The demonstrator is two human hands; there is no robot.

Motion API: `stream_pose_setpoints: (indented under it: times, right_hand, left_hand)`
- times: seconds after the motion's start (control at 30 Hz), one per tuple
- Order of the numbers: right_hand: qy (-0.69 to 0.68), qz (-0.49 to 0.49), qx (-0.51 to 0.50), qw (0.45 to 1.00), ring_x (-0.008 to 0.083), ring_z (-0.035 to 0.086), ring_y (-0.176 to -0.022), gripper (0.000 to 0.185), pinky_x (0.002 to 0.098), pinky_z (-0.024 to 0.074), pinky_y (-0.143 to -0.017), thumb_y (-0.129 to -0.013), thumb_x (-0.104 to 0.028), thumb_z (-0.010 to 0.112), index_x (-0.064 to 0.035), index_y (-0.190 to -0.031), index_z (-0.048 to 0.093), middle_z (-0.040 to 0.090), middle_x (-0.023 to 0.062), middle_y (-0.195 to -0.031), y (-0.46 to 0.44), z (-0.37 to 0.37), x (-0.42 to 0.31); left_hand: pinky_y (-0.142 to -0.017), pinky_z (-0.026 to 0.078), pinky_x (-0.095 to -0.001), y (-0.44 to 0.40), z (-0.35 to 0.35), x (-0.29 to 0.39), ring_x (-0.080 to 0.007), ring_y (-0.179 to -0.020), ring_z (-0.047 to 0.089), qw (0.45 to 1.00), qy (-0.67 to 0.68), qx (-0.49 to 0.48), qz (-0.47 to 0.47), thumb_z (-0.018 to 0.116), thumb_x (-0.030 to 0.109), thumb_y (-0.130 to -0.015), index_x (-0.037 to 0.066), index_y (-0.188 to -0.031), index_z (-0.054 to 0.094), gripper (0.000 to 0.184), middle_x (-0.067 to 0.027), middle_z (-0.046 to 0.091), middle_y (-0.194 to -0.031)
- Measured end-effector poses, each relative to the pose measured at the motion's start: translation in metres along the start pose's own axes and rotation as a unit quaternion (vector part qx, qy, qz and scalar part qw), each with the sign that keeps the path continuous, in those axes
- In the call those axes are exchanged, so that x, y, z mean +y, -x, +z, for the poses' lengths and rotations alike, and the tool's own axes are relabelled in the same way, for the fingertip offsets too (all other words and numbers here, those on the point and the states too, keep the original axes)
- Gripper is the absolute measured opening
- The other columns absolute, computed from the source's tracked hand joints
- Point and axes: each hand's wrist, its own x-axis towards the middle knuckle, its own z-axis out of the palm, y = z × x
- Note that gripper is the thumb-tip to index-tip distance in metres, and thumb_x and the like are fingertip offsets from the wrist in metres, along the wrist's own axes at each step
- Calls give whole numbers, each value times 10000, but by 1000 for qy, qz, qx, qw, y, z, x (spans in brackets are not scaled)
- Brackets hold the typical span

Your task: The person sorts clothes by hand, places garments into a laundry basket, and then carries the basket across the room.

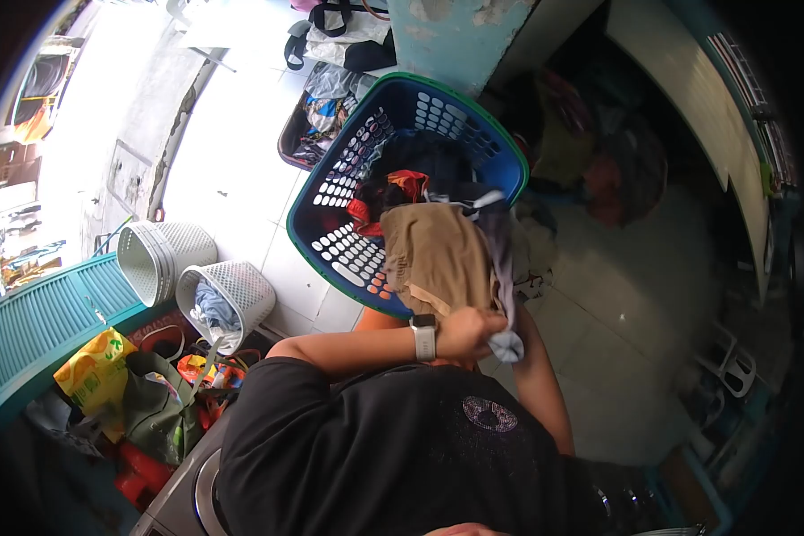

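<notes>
Wears a watch (425, 338) on the left wrist. Grips a grey cloth (502, 255) with the left hand (467, 333) at 5 o'clock from the middle of the view, with fingers bent in and narrow around it. Shows a pale bluish bunch of fabric (506, 347) just below those fingers; cannot tell whether it belongs to the same cloth. Reaches in from 5 o'clock with the right forearm (545, 393); cannot tell how the fingers of the right hand stand, hidden behind cloth. Has a brown garment (442, 250) draped beside the grey cloth, over the near rim at 5 o'clock of a blue basket (506, 167), itself at 12 o'clock. Includes red clothing (409, 183) and dark clothing inside that basket. Shows a container of clothes (288, 147) just beyond it at 11 o'clock, white baskets (250, 290) at 9 o'clock, and a yellow bag (96, 380) next to a green bag (165, 420) at 8 o'clock.
</notes>
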Motion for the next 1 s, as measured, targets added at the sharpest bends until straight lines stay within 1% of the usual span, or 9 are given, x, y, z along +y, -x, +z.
stream_pose_setpoints:
  times: [0.1, 0.23, 0.3, 0.37, 0.5, 0.53, 0.67, 0.9, 1.0]
  right_hand:
    - [-80, 57, -15, 995, 143, 611, -747, 346, 275, 500, -697, -897, -308, 481, -2, -1029, 575, 624, 68, -872, 2, -8, -2]
    - [-100, -48, 52, 993, 166, 611, -799, 335, 282, 510, -716, -854, -234, 507, 21, -1068, 541, 608, 105, -937, 51, -46, -20]
    - [-95, -81, 129, 984, 182, 600, -886, 457, 302, 510, -764, -841, -264, 519, 43, -1177, 482, 585, 129, -1009, 76, -66, -33]
    - [-98, -99, 210, 968, 187, 600, -894, 454, 306, 505, -774, -838, -268, 522, 40, -1170, 491, 588, 129, -1011, 101, -82, -39]
    - [-129, -95, 331, 930, 197, 598, -911, 448, 314, 496, -793, -831, -274, 529, 34, -1156, 510, 596, 129, -1017, 141, -95, -32]
    - [-141, -92, 354, 920, 200, 597, -916, 447, 316, 494, -798, -829, -276, 531, 32, -1153, 515, 598, 129, -1018, 148, -97, -30]
    - [-182, -89, 412, 888, 210, 595, -933, 442, 323, 485, -818, -823, -282, 538, 26, -1138, 534, 605, 130, -1024, 167, -97, -25]
    - [-208, -128, 435, 867, 227, 592, -963, 433, 336, 469, -852, -811, -294, 550, 15, -1114, 567, 618, 130, -1033, 171, -104, -37]
    - [-183, -85, 430, 880, 216, 597, -931, 401, 327, 460, -834, -774, -259, 589, -18, -1095, 589, 627, 90, -1020, 162, -140, -29]
  left_hand:
    - [-667, 484, -440, -10, -8, 32, -371, -811, 595, 989, -33, -145, -11, 678, 116, -605, 34, -951, 529, 386, -161, 585, -814]
    - [-677, 517, -354, -35, -77, 42, -272, -805, 636, 981, 175, -13, 78, 681, 159, -786, 20, -1064, 564, 332, -124, 622, -954]
    - [-678, 517, -320, -45, -97, 2, -239, -789, 647, 954, 278, 100, -57, 628, 169, -852, 9, -1024, 592, 238, -136, 634, -971]
    - [-664, 520, -323, -62, -105, -75, -249, -771, 654, 940, 150, 278, -133, 637, 157, -831, 4, -1021, 603, 245, -153, 641, -943]
    - [-829, 493, -412, -78, -97, -247, -334, -961, 616, 890, -150, 171, -396, 695, 277, -751, 43, -1165, 556, 495, -227, 571, -1144]
    - [-918, 445, -472, -89, -93, -243, -449, -1113, 505, 843, -160, 172, -484, 724, 350, -712, 123, -1348, 390, 753, -280, 337, -1369]
    - [-885, 448, -565, -120, -58, -249, -529, -1279, 240, 787, -235, 122, -557, 716, 301, -734, 283, -1425, 245, 837, -229, 156, -1468]
    - [-806, 490, -509, -86, -54, -305, -484, -1076, 475, 854, -236, 163, -434, 676, 174, -738, 182, -1157, 504, 454, -215, 490, -1173]
    - [-804, 493, -445, -41, -92, -299, -398, -916, 605, 874, -138, 290, -365, 749, 213, -641, 73, -1105, 556, 522, -230, 625, -964]
